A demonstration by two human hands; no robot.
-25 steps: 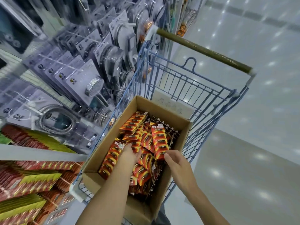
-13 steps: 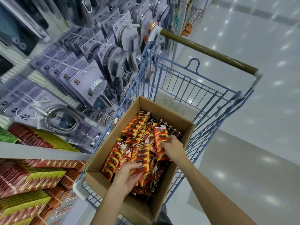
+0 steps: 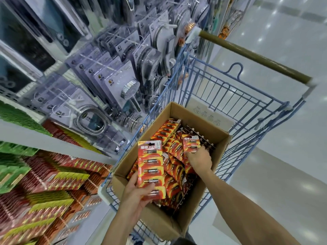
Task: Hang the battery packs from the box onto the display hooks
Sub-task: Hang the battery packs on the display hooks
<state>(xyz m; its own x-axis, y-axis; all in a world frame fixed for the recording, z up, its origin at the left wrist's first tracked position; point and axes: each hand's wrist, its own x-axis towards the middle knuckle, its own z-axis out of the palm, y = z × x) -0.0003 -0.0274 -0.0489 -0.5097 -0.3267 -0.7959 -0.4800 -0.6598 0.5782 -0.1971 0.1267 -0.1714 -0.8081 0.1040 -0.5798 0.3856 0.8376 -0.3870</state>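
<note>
An open cardboard box (image 3: 160, 221) sits in a blue wire cart and holds several red-orange battery packs (image 3: 166, 131). My left hand (image 3: 136, 195) grips the lower end of a long strip of battery packs (image 3: 150, 163), lifted above the box's near left side. My right hand (image 3: 199, 159) is down in the box's far right part, fingers curled round another battery pack (image 3: 192, 145). The display hooks at left carry rows of hanging red and yellow battery packs (image 3: 53, 179).
The blue wire cart (image 3: 235, 103) with a brown handle (image 3: 254, 56) stands close against the display. Packaged shower heads and hoses (image 3: 113, 82) hang above the batteries. Green packs (image 3: 12, 170) hang far left. Shiny open floor (image 3: 283, 156) lies to the right.
My left hand has lifted the strip of battery packs up out of the box. My right hand moved farther into the box's far right and closed on a pack.
</note>
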